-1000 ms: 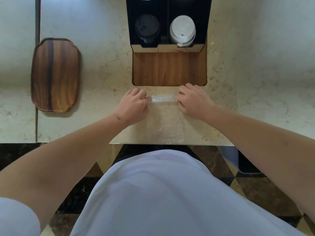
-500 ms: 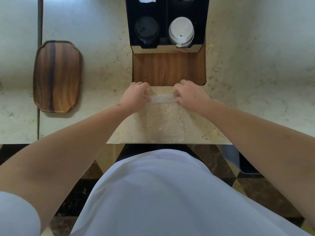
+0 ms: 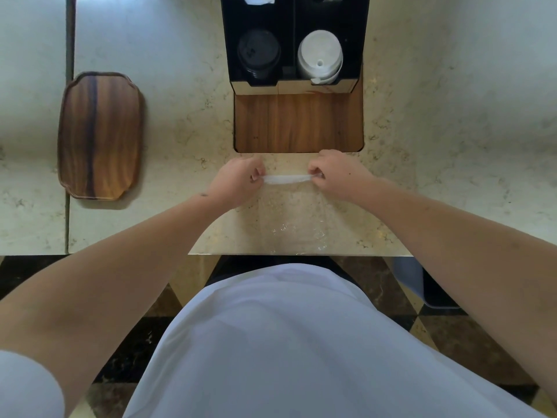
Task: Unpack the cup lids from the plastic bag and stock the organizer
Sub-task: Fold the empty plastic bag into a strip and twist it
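Counter: pale marble, cut off at the sides.
Organizer: black, top cropped; black lids left, white lids right.
Plastic bag: clear, faint, flat on the counter's near edge.
Left hand, right hand: each pinches one end of the bag's bunched edge.

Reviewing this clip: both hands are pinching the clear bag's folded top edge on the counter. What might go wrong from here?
The plastic bag lies flat with its lower end at the counter edge; once released it may slide off. The left hand and right hand stretch its rolled edge taut, so the thin film might tear. In the organizer, the white lids sit tilted and may topple.
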